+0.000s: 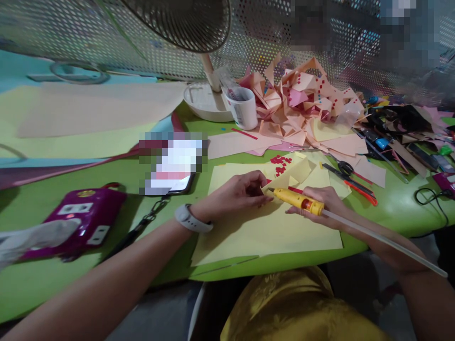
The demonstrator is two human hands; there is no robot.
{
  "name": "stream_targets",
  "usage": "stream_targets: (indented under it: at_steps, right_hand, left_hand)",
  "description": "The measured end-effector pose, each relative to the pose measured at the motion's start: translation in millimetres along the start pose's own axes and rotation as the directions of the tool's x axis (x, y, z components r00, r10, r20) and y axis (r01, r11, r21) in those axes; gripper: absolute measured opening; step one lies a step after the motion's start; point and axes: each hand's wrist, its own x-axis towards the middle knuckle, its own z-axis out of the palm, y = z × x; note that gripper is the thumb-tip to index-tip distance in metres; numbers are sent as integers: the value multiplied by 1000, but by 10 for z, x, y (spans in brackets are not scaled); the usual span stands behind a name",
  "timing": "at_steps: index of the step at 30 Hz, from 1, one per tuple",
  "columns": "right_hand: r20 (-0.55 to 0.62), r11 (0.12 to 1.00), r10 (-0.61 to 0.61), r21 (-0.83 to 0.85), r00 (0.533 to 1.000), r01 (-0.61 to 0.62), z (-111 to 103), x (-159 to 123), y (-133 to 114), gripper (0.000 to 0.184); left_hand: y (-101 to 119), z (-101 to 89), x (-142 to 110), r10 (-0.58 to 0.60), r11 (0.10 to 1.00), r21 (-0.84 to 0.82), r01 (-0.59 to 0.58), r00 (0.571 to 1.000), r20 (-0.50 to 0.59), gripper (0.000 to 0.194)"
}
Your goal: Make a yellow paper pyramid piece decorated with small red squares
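Right hand (330, 200) clamped round yellow glue gun (293, 200); left hand (243, 190) pinching folded yellow paper (282, 181) above yellow sheet (263, 237), near middle. I'd brace paper, squeeze gently, keep nozzle (271, 189) clear of left hand.

Craft workspace, glue gun (297, 201), paper scraps (299, 97) (heaped)

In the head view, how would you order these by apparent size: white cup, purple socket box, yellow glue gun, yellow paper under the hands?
1. Yellow paper
2. Purple socket box
3. White cup and yellow glue gun: too alike to rank; gun longer, cup broader.
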Motion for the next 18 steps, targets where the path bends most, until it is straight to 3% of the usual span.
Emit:
stream_targets:
  at_steps: [11,18]
  right_hand:
    - [-24,998,51,-44,998,-52,33,-5,12,43]
    - [-37,999,19,-48,999,-21,27,-4,-2,42]
  left_hand:
    - [-31,2,1,13,1000,-24,-12,1000,16,31]
    - [-26,0,0,9,999,-32,-8,1000,11,30]
